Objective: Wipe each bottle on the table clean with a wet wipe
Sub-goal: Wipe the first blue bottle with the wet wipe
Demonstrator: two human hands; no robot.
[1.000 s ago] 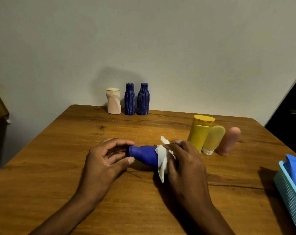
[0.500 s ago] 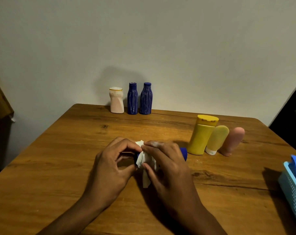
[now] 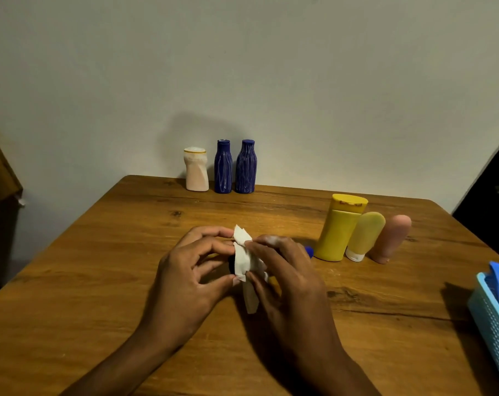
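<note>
Between both hands lies a smooth blue bottle (image 3: 309, 250), long axis sideways, one rounded end peeking out right. The right hand (image 3: 285, 277) wraps a crumpled white wipe (image 3: 244, 260) around it; the left hand (image 3: 188, 277) curls at its other end, over the grained wooden worktop (image 3: 99, 281).

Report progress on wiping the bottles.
Done: cannot tell; no bottle shows visible signs of cleaning. In hand: both hands, left and right, work the wipe around a blue bottle, mostly hidden. Possibly left: three bottles at the wall and three at right.
</note>
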